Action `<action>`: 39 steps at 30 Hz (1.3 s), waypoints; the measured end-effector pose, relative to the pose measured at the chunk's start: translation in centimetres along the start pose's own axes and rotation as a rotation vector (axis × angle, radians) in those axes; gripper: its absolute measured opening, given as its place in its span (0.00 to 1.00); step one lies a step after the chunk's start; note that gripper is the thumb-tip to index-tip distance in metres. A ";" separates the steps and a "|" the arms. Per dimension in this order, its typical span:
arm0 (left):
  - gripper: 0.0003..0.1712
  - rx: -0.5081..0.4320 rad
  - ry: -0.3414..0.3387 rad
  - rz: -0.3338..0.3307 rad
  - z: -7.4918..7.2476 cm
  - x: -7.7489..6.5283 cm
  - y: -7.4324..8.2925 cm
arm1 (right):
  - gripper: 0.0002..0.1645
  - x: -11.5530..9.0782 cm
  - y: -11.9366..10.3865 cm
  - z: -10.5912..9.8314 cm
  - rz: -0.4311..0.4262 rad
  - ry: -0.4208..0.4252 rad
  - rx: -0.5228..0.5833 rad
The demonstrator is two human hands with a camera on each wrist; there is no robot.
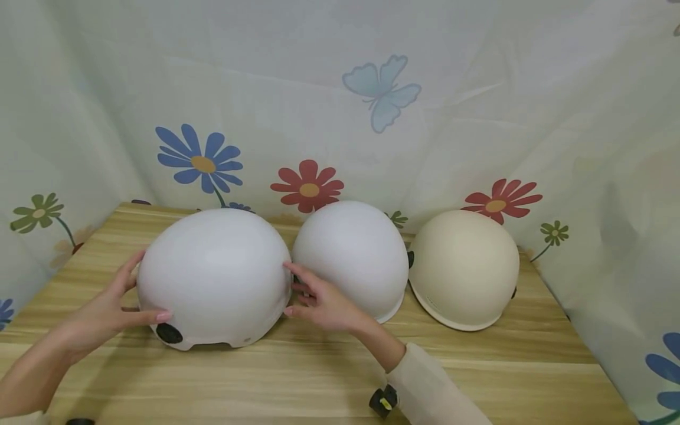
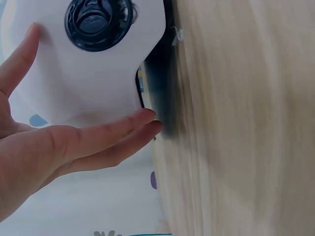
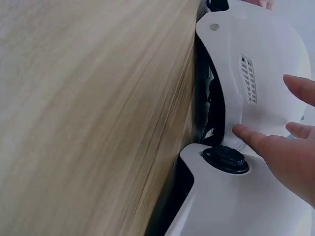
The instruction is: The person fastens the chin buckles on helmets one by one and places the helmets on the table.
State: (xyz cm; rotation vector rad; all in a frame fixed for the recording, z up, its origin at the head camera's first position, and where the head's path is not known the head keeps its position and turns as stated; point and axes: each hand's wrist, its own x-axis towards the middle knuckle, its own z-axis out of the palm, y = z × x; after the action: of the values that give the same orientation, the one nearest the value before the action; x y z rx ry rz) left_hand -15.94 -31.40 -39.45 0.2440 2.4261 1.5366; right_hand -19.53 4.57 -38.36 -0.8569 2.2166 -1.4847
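Observation:
A large white helmet (image 1: 218, 271) sits on the wooden table with its dome up. At its left end, my left hand (image 1: 106, 310) touches the shell, fingers nearly straight and the thumb above a round black knob (image 2: 98, 22). The left wrist view shows two fingertips by the lower rim. My right hand (image 1: 329, 304) is at the opposite end with fingers extended; in the right wrist view the thumb tip meets the shell near a slotted vent (image 3: 248, 78). Right behind that hand stands a second white helmet (image 1: 350, 254), partly hidden by it.
A cream helmet (image 1: 467, 265) stands at the right of the row, close to the second white one. Behind the wooden table (image 1: 297, 383) hangs a flowered curtain (image 1: 255, 71). A small black device (image 1: 383, 401) is by the right sleeve (image 1: 432, 386).

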 end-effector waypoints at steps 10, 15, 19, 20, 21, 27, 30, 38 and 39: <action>0.64 0.074 0.022 -0.033 0.0 0.4 0.4 | 0.44 0.5 -0.1 -0.3 -0.007 -0.017 -0.049; 0.65 0.119 0.062 -0.041 0.3 1.0 1.7 | 0.44 1.2 -0.1 -0.4 0.018 -0.004 -0.048; 0.65 0.144 0.104 -0.052 0.5 1.5 2.3 | 0.45 1.7 -0.1 -0.4 0.022 0.002 -0.038; 0.65 0.150 0.112 -0.056 0.5 1.6 2.5 | 0.45 1.8 -0.1 -0.4 0.023 0.004 -0.036; 0.64 0.149 0.118 -0.061 0.5 1.7 2.5 | 0.45 1.8 -0.1 -0.3 0.027 0.005 -0.036; 0.63 0.136 0.155 -0.064 0.5 2.5 2.8 | 0.46 2.0 -0.1 -0.1 0.044 -0.004 0.000; 0.63 0.143 0.182 -0.050 0.6 2.9 2.8 | 0.45 2.1 0.0 0.0 0.051 -0.012 0.017; 0.64 0.138 0.212 -0.034 0.9 3.7 2.8 | 0.46 2.1 0.3 0.2 0.046 -0.029 0.025; 0.64 0.136 0.213 -0.037 0.9 3.7 2.8 | 0.46 2.1 0.4 0.2 0.044 -0.029 0.026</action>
State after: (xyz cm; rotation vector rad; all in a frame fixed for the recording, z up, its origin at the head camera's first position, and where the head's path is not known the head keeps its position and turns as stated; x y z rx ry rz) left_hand -19.22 -28.37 -37.79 0.0631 2.6874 1.4492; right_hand -21.12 3.11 -38.67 -0.8108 2.1760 -1.4682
